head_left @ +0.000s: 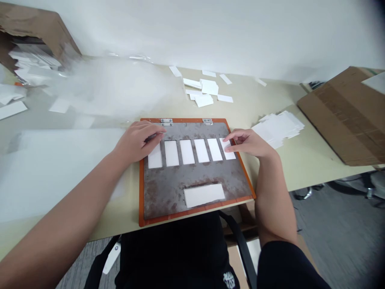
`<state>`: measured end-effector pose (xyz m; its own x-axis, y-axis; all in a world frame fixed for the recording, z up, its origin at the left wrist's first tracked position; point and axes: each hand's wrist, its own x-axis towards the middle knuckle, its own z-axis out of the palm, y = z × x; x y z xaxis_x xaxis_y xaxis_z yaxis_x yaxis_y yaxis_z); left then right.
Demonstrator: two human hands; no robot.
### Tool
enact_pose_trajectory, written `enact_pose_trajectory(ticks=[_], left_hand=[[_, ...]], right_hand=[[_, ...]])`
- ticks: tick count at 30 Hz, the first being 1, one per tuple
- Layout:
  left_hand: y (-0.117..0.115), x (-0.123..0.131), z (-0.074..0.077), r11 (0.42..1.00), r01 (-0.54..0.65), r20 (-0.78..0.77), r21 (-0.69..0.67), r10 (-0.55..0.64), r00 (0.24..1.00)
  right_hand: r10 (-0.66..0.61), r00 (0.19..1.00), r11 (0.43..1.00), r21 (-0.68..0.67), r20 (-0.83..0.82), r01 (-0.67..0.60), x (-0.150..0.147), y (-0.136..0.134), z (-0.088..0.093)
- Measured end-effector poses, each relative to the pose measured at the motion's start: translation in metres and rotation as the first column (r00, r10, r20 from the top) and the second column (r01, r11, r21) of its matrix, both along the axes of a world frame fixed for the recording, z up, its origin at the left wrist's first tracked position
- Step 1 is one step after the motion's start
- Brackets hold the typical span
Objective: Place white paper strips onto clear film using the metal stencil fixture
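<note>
A rusty metal plate (168,186) in an orange frame lies on the table in front of me. It has a row of several upright slots filled with white cards (187,151) and one wide white card (204,194) near its front edge. My left hand (136,140) rests on the plate's upper left, fingers lying flat over the leftmost card. My right hand (248,142) is at the plate's right end, fingertips pressed on the rightmost white card (226,145).
A stack of white cards (279,127) lies just right of the plate. Loose cards (203,90) are scattered at the back. Clear plastic sheeting (99,92) covers the left. Cardboard boxes stand at far left (36,24) and right (345,116).
</note>
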<state>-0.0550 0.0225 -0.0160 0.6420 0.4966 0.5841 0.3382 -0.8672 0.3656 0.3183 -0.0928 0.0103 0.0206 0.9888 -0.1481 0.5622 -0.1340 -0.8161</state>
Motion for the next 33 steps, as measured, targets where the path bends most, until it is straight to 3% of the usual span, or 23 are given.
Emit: enact_pose_trajectory(ticks=[17, 22, 25, 27, 29, 31, 33], left_hand=[[0.0, 0.001, 0.001, 0.999, 0.031, 0.027, 0.028, -0.032, 0.999], [0.001, 0.001, -0.001, 0.999, 0.019, 0.032, -0.027, -0.018, 0.999], [0.0, 0.001, 0.0, 0.998, 0.018, 0.031, -0.053, -0.017, 0.999], [-0.001, 0.001, 0.001, 0.999, 0.018, 0.025, -0.051, -0.017, 1.0], [-0.001, 0.001, 0.002, 0.998, 0.015, 0.017, -0.056, -0.014, 1.0], [-0.001, 0.0, 0.003, 0.998, 0.01, 0.011, -0.068, -0.009, 1.0], [-0.001, 0.001, 0.003, 0.996, 0.002, 0.007, -0.084, -0.002, 1.0]], right_hand=[[0.036, 0.999, 0.999, 0.029, 0.021, -0.036, 0.002, -0.004, 0.001], [-0.074, 0.997, 0.973, 0.218, -0.016, 0.075, 0.011, -0.006, 0.005], [-0.131, 0.991, 0.937, 0.325, -0.02, 0.13, 0.0, -0.009, 0.011], [-0.109, 0.994, 0.926, 0.367, 0.029, 0.09, -0.022, -0.02, 0.017], [0.031, 0.966, 0.92, 0.371, 0.255, -0.128, -0.054, -0.041, 0.022], [0.21, 0.867, 0.87, 0.317, 0.452, -0.376, -0.089, -0.066, 0.022], [0.204, 0.751, 0.78, 0.359, 0.627, -0.512, -0.118, -0.089, 0.017]])
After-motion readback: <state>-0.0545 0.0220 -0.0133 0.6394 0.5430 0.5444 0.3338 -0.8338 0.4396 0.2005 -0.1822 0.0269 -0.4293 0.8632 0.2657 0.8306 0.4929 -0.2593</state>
